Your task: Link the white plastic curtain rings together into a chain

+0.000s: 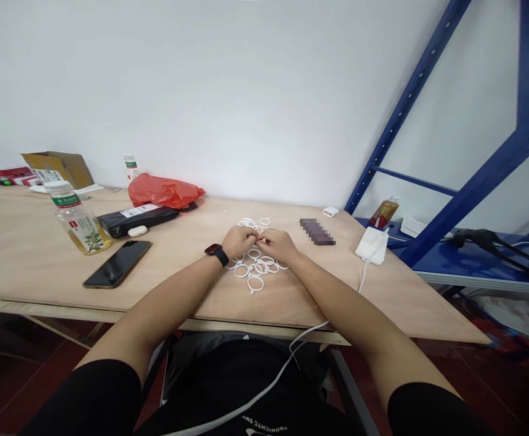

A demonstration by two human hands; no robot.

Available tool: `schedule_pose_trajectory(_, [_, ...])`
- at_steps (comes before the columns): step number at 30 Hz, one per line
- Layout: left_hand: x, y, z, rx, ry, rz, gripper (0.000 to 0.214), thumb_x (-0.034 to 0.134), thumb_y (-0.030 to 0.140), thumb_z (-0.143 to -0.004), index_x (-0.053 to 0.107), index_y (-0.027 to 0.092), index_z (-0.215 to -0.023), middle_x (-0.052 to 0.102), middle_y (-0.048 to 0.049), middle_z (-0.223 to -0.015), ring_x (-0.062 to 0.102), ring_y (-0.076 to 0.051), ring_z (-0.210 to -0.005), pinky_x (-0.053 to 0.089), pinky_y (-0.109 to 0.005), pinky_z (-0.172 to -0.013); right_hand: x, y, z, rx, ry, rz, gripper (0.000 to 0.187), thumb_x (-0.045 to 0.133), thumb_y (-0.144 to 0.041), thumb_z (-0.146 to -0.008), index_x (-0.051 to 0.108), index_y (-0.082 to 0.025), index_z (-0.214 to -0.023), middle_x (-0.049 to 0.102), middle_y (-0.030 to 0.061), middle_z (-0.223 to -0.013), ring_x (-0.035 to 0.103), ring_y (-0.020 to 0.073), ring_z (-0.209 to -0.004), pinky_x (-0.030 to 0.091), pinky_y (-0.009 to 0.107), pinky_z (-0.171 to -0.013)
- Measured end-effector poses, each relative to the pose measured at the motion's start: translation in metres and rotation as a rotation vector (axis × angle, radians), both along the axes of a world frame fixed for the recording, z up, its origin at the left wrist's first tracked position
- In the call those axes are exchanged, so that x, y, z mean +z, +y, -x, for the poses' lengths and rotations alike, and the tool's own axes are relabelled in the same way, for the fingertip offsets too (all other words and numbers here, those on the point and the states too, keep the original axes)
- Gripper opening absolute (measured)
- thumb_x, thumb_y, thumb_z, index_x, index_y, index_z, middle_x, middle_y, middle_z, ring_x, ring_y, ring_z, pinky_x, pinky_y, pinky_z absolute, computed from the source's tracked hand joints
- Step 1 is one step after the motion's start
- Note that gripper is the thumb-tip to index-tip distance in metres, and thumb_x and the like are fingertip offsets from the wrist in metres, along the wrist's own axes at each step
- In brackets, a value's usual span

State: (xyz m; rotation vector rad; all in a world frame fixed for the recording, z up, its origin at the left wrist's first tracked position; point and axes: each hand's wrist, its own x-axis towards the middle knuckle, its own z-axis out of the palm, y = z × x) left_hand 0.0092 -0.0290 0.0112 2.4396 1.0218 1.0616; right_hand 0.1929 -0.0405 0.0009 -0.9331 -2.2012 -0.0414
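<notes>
White rings point(262, 267) lie in a loose cluster on the table point(246, 312), around and under the two hands. They are thin, round and open in the middle, with a matt, plain white look; wood shows through them. Some carry a small tab on the outer edge, clearest on the ring at 6 o'clock from the hands, whose tab points toward the table's near edge. That ring lies flat, just beside the others. Between it and the hands, several overlap like links; whether any are joined is too small to tell. Toward 11 o'clock, more rings bunch closely together, and one lies near 1 o'clock.

The left hand point(238, 243) and right hand point(277, 244) meet over the cluster, fingers curled and fingertips pinched together. What sits between the fingertips is hidden, so I cannot tell whether they grip a ring. A dark watch point(216, 252) circles the left wrist. A phone point(117, 264) lies toward 8 o'clock, well apart from the rings.
</notes>
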Motion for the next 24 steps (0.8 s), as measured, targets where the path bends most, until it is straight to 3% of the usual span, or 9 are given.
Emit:
schedule_pose_trajectory(3, [-0.003,0.001,0.001,-0.011,-0.038,0.008,0.029,0.045,0.012,-0.078,0.074,0.017,-0.082,0.072,-0.0005,-0.077,0.063,-0.013,-0.072,0.047,-0.023,-0.07,-0.002,0.002,0.0,-0.015,0.004,0.005,0.01,0.06,-0.02,-0.084,0.07,-0.023,-0.084,0.072,-0.001,-0.081,0.062,0.012,-0.068,0.043,0.022,-0.066])
schedule_pose_trajectory(7, [-0.006,0.003,0.002,0.031,-0.1,0.015,0.038,0.052,0.019,-0.082,0.065,0.017,-0.118,0.071,-0.004,-0.102,0.061,-0.012,-0.07,0.05,-0.025,-0.073,-0.003,0.007,-0.004,-0.083,0.06,-0.01,0.013,0.059,-0.019,-0.084,0.069,-0.022,-0.091,0.072,0.0001,-0.085,0.063,0.0134,-0.071,0.045,0.024,-0.068])
schedule_pose_trajectory(9, [-0.005,0.004,0.003,0.078,-0.12,-0.025,0.046,0.056,0.02,-0.081,0.059,0.016,-0.127,0.067,-0.0074,-0.113,0.058,-0.011,-0.068,0.051,-0.027,-0.073,-0.003,0.01,-0.009,-0.125,0.092,-0.034,0.014,0.058,-0.021,-0.086,0.069,-0.022,-0.094,0.072,0.002,-0.089,0.064,0.0152,-0.077,0.047,0.026,-0.072])
schedule_pose_trajectory(11, [-0.003,0.005,0.005,0.07,-0.095,-0.034,0.04,0.056,0.018,-0.079,0.063,0.016,-0.118,0.067,-0.0074,-0.109,0.057,-0.012,-0.07,0.05,-0.027,-0.074,-0.003,0.014,-0.013,-0.157,0.095,-0.048,0.016,0.056,-0.021,-0.088,0.069,-0.023,-0.097,0.071,0.0035,-0.095,0.065,0.0172,-0.086,0.048,0.028,-0.079])
schedule_pose_trajectory(14, [0.0,0.004,0.007,-0.07,0.068,0.038,0.024,0.057,0.016,-0.075,0.071,0.017,-0.095,0.068,-0.004,-0.092,0.058,-0.014,-0.074,0.049,-0.026,-0.074,-0.004,0.021,-0.02,-0.192,0.034,-0.016,0.022,0.054,-0.015,-0.087,0.07,-0.024,-0.099,0.069,0.0047,-0.11,0.063,0.0192,-0.102,0.048,0.031,-0.087])
schedule_pose_trajectory(17, [-0.002,0.0,0.007,-0.201,0.272,0.1,0.02,0.064,0.018,-0.069,0.073,0.017,-0.086,0.066,-0.0038,-0.089,0.058,-0.015,-0.077,0.047,-0.025,-0.074,-0.005,0.025,-0.025,-0.235,0.011,0.051,0.021,0.056,-0.013,-0.085,0.071,-0.022,-0.096,0.068,0.0056,-0.111,0.064,0.0191,-0.097,0.049,0.031,-0.085])
schedule_pose_trajectory(20, [-0.006,-0.002,0.005,-0.193,0.349,0.119,0.016,0.066,0.019,-0.067,0.071,0.017,-0.081,0.065,-0.0047,-0.089,0.059,-0.016,-0.077,0.047,-0.025,-0.072,-0.004,0.023,-0.026,-0.22,0.04,0.096,0.019,0.057,-0.015,-0.085,0.072,-0.021,-0.095,0.071,0.0048,-0.097,0.065,0.0168,-0.081,0.049,0.03,-0.078])
schedule_pose_trajectory(24, [-0.008,0.001,0.004,-0.084,0.291,0.024,0.01,0.06,0.023,-0.077,0.067,0.017,-0.075,0.065,-0.0052,-0.086,0.059,-0.017,-0.08,0.045,-0.026,-0.075,-0.002,0.014,-0.018,-0.12,0.032,0.116,0.018,0.058,-0.017,-0.085,0.072,-0.022,-0.096,0.072,0.004,-0.093,0.065,0.0167,-0.082,0.049,0.028,-0.077])
